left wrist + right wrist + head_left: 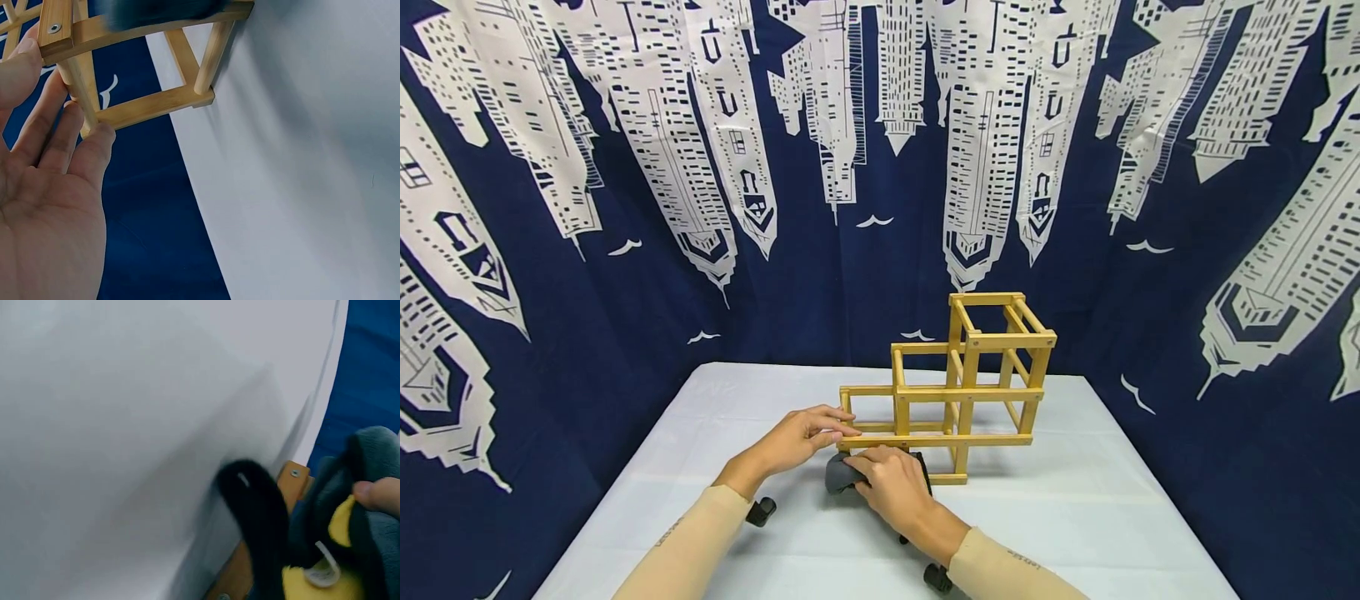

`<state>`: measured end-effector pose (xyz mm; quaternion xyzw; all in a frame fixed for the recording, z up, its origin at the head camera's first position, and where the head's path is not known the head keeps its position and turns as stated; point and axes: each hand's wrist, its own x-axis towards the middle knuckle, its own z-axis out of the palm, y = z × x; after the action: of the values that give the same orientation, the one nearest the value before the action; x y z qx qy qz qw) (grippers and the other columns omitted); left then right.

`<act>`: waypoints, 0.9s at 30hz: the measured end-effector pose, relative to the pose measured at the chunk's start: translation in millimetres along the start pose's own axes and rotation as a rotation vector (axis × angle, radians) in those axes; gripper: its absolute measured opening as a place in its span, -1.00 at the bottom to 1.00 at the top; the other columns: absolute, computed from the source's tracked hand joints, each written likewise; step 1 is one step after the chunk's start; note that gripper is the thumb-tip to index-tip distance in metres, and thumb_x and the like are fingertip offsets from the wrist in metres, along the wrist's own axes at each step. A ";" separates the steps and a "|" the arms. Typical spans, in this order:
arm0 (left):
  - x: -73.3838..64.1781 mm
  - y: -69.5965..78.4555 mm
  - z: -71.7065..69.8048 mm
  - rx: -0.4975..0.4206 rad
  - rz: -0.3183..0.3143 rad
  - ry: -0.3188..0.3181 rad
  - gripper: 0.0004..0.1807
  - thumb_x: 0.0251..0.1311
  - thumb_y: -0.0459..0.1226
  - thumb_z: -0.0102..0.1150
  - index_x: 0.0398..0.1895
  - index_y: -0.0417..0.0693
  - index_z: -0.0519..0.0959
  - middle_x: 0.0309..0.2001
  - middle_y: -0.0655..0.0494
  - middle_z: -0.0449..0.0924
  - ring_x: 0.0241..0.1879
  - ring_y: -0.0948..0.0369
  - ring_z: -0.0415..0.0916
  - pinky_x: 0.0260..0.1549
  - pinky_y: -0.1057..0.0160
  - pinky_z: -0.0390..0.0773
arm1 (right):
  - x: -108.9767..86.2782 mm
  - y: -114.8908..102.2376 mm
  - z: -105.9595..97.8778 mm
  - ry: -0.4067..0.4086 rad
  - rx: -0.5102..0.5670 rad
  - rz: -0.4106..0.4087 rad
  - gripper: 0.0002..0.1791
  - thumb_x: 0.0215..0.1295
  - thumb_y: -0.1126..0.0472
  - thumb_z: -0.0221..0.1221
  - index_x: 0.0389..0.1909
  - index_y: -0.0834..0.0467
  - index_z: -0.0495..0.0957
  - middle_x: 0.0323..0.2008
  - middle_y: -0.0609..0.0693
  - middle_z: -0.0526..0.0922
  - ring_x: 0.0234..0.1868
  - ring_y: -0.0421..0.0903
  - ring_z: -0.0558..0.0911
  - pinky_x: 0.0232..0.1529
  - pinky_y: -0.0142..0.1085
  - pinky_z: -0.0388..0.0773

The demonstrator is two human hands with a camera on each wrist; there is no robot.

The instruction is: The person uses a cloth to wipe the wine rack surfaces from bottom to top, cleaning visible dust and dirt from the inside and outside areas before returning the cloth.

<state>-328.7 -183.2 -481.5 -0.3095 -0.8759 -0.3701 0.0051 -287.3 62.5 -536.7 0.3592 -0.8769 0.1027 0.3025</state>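
A light wooden stepped rack [1000, 393] made of bars and dowels stands on the white table. At its left end, my left hand [797, 437] grips a corner; in the left wrist view the thumb lies by the screwed top bar and the fingers curl about a round dowel [77, 90]. In front of the rack's lower bar, my right hand [895, 492] holds a plush toy [842, 473]. The right wrist view shows its grey-blue fleece, yellow patches, a long black flap [256, 519] and a white tag [323, 575]. The toy's full shape is hidden.
The white table [1075, 533] has its far edge just behind the rack. A navy curtain [820, 308] with white skyline prints hangs around the back and sides. Small black devices [762, 512] show beneath the wrists.
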 end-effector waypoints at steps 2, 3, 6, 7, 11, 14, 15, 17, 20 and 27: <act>-0.3 -0.8 0.0 -0.001 0.005 0.005 -0.69 0.77 -0.24 0.24 0.30 0.20 0.89 0.54 -0.08 0.73 0.71 -0.23 0.46 0.64 -0.37 0.55 | 1.4 -0.4 -2.4 0.055 0.036 0.018 -0.48 0.09 0.14 0.84 0.11 0.00 0.94 0.02 -0.08 0.98 -0.01 -0.11 0.94 0.01 -0.23 0.92; -0.4 -0.9 0.0 0.000 0.007 0.006 -0.69 0.77 -0.24 0.24 0.30 0.20 0.89 0.54 -0.08 0.73 0.71 -0.24 0.47 0.63 -0.38 0.55 | 1.8 -0.4 -3.4 0.066 0.061 0.035 -0.47 0.08 0.16 0.84 0.10 0.00 0.94 0.02 -0.08 0.98 -0.01 -0.10 0.94 -0.01 -0.21 0.93; -1.2 -0.7 -0.4 -0.010 0.000 0.007 -0.69 0.78 -0.23 0.23 0.30 0.21 0.89 0.54 -0.07 0.72 0.71 -0.24 0.46 0.61 -0.39 0.57 | 1.2 0.4 -5.9 0.035 0.152 0.088 -0.49 0.12 0.21 0.82 0.11 0.03 0.92 0.05 -0.02 0.97 0.04 -0.04 0.94 -0.01 -0.15 0.95; -1.4 -0.4 -0.6 -0.015 -0.006 0.006 -0.69 0.78 -0.23 0.23 0.30 0.21 0.89 0.54 -0.05 0.72 0.72 -0.24 0.45 0.62 -0.39 0.57 | 0.4 1.0 -7.0 0.013 0.182 0.106 -0.50 0.14 0.23 0.81 0.12 0.05 0.91 0.07 -0.01 0.96 0.05 -0.03 0.94 0.00 -0.13 0.95; -1.8 -0.5 -0.6 -0.026 -0.014 0.001 -0.69 0.80 -0.21 0.22 0.31 0.22 0.89 0.56 -0.03 0.71 0.74 -0.26 0.42 0.63 -0.41 0.55 | -6.4 6.0 -13.3 -0.044 0.285 0.140 -0.56 0.24 0.27 0.75 0.12 0.09 0.89 0.11 0.03 0.92 0.07 0.03 0.94 0.05 -0.09 0.95; -2.5 -1.6 0.8 -0.033 -0.020 0.002 -0.68 0.80 -0.21 0.21 0.36 0.18 0.87 0.57 -0.01 0.70 0.75 -0.24 0.40 0.64 -0.40 0.54 | -14.9 12.6 -20.7 -0.039 0.312 0.135 -0.58 0.24 0.30 0.74 0.10 0.10 0.88 0.09 0.01 0.87 0.01 0.03 0.95 0.02 -0.14 0.95; -2.8 -2.1 1.5 -0.035 -0.021 0.003 -0.68 0.80 -0.20 0.21 0.38 0.16 0.86 0.57 0.00 0.70 0.76 -0.23 0.40 0.65 -0.39 0.54 | -18.2 15.5 -23.6 -0.030 0.307 0.128 -0.57 0.22 0.30 0.75 0.10 0.10 0.88 0.08 0.00 0.86 0.00 0.02 0.94 0.00 -0.15 0.95; -3.2 -3.0 2.8 -0.040 -0.017 0.008 -0.67 0.80 -0.20 0.21 0.40 0.10 0.84 0.57 0.00 0.70 0.76 -0.23 0.39 0.66 -0.40 0.53 | -24.5 22.5 -29.9 0.006 0.267 0.109 -0.53 0.14 0.30 0.79 0.07 0.09 0.89 0.05 -0.01 0.86 -0.04 -0.01 0.94 -0.03 -0.18 0.95; -3.4 -3.6 4.7 -0.055 -0.014 0.016 -0.68 0.80 -0.18 0.24 0.39 0.05 0.83 0.57 0.00 0.70 0.77 -0.22 0.39 0.68 -0.41 0.50 | -33.4 35.0 -38.6 0.084 0.159 0.059 -0.43 -0.06 0.28 0.88 0.02 0.05 0.90 -0.01 -0.05 0.90 -0.06 -0.05 0.92 -0.06 -0.18 0.92; -3.2 -2.2 4.4 -0.080 -0.012 0.035 -0.74 0.72 -0.16 0.36 0.30 0.13 0.87 0.54 0.06 0.73 0.76 -0.19 0.41 0.69 -0.37 0.49 | -40.7 61.3 -47.3 0.228 -0.019 -0.038 -0.27 -0.37 0.25 0.98 -0.05 0.01 0.86 -0.11 -0.09 0.95 -0.05 -0.07 0.88 0.01 -0.12 0.90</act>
<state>-326.4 -183.2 -486.9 -0.2974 -0.8621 -0.4103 0.0059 -285.3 148.6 -521.4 0.3590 -0.8307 0.1289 0.4056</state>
